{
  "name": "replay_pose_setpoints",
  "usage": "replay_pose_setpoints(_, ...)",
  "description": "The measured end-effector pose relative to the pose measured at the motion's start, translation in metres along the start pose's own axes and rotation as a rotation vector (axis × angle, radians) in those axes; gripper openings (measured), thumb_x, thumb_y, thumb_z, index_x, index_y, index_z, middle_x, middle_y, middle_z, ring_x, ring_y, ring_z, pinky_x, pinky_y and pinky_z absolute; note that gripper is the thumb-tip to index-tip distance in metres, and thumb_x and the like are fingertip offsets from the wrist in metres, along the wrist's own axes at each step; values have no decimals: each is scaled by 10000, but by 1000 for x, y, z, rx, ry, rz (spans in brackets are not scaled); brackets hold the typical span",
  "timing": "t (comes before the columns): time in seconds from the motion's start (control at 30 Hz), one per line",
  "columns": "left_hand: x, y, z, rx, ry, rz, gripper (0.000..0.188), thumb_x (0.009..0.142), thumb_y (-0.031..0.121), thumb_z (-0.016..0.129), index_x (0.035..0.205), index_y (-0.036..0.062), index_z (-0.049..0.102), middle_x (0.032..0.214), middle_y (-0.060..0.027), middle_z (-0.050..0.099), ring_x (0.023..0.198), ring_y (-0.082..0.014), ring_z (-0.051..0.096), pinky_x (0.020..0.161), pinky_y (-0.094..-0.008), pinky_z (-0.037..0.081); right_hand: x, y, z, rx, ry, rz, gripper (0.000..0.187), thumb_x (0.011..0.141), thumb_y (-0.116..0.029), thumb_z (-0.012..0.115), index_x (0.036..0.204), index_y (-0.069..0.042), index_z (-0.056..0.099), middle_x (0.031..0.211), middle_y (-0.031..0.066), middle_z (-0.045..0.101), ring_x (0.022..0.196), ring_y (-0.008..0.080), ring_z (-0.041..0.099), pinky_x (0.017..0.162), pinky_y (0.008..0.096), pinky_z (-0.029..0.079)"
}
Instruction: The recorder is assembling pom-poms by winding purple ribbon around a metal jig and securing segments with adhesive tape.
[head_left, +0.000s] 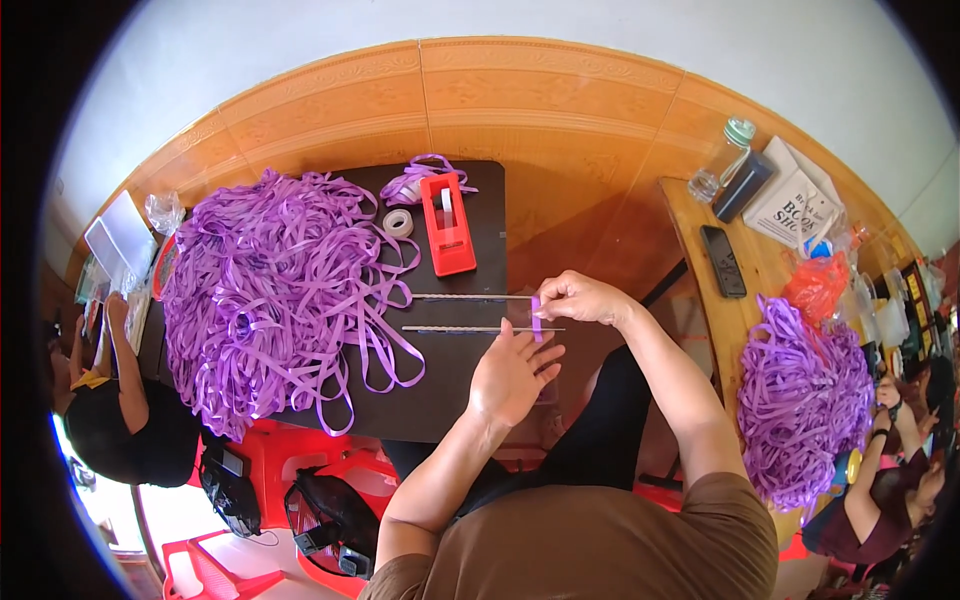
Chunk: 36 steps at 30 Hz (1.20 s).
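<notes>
In the head view, I see the right hand [582, 298] with its fingers pinched tight on a purple ribbon strip [537, 318], crossing two thin rods [470, 297] just beyond the right edge of the tabletop [400, 408]. The left hand [503, 380] has its fingers spread, gripping nothing, thumb at the nearer rod (contact I can't tell). A ribbon heap [265, 290] covers the tabletop's left side.

Ribbon pile [275, 290] left of tape dispenser [451, 240]

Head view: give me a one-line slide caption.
Right hand pinches a purple ribbon across two thin rods, open left hand close by.
</notes>
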<state>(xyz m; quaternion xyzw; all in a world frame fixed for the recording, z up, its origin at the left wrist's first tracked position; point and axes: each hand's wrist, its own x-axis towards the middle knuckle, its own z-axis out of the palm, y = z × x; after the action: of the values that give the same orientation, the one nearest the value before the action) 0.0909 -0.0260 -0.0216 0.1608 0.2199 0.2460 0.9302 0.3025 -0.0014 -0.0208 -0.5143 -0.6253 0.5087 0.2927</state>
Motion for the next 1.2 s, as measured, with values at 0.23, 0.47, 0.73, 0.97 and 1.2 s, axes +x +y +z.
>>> replay_pose_setpoints(0.23, -1, 0, 1, 7, 5, 16, 732, 967, 503, 347, 1394, -81, 231, 1340, -174, 380, 1258, -326, 374, 1039, -432, 279, 4, 0, 4, -161, 56, -15, 307, 830, -171, 675, 601, -6, 555, 640, 49, 507, 660, 125, 479, 644, 277, 380)
replay_pose_setpoints(0.47, 0, 0, -2, -6, 14, 14, 734, 970, 497, 342, 1403, -80, 205, 1355, -170, 358, 1265, -324, 367, 1038, -430, 281, 6, -37, 22, -584, 251, 333, 351, 710, -300, 713, 503, -61, 562, 534, 48, 524, 644, 221, 523, 689, 385, 389)
replay_pose_setpoints(0.73, 0, 0, 3, -30, 49, 5, 723, 969, 488, 353, 1400, -77, 217, 1290, -146, 394, 1251, -314, 382, 1023, -414, 297, 1, -46, 41, -862, 407, 323, 232, 670, -297, 652, 521, -120, 641, 541, 57, 569, 821, 267, 532, 717, 438, 354)
replay_pose_setpoints(0.97, 3, -2, -6, -46, -40, 5, 686, 977, 460, 353, 1399, -64, 214, 1353, -165, 352, 1202, -294, 409, 1000, -418, 334, -7, -37, 61, -1128, 612, 164, 294, 713, -372, 661, 619, -95, 685, 681, 71, 623, 800, 248, 537, 668, 421, 336)
replay_pose_setpoints(1.2, 3, -3, -1, -51, 34, 1, 655, 967, 475, 362, 1349, -54, 317, 1253, -147, 446, 1145, -279, 448, 994, -402, 318, -21, -15, 60, -850, 826, -83, 357, 736, -436, 697, 685, -82, 705, 722, 96, 628, 783, 263, 544, 650, 412, 336)
